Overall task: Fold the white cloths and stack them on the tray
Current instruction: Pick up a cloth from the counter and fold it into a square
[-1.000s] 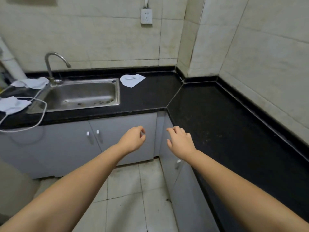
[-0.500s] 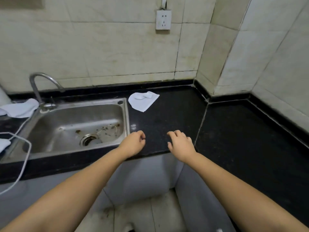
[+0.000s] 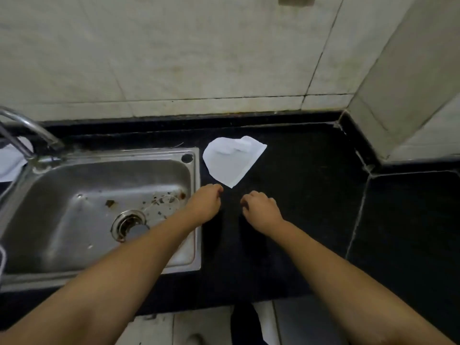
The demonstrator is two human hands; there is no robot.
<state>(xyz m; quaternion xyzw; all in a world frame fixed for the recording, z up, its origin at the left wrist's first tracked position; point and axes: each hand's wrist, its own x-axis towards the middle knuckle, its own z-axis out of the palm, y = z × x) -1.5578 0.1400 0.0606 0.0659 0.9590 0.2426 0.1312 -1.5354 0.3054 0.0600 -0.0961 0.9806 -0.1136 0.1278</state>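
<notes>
A white cloth (image 3: 232, 161) lies crumpled on the black countertop (image 3: 298, 207), just right of the sink. My left hand (image 3: 204, 204) hovers right below the cloth's near corner, fingers loosely curled, holding nothing. My right hand (image 3: 261, 207) is beside it, a little to the right and short of the cloth, also loosely curled and empty. Part of another white cloth (image 3: 11, 160) shows at the far left behind the faucet. No tray is in view.
A steel sink (image 3: 74, 212) with debris near its drain fills the left, with a curved faucet (image 3: 27, 130) at its back left. The tiled wall (image 3: 199, 51) closes the back and a tiled corner block (image 3: 403, 95) juts out at the right.
I have stepped closer to the counter. Both hands have moved forward over the countertop and now sit just short of the white cloth. The view has tilted down.
</notes>
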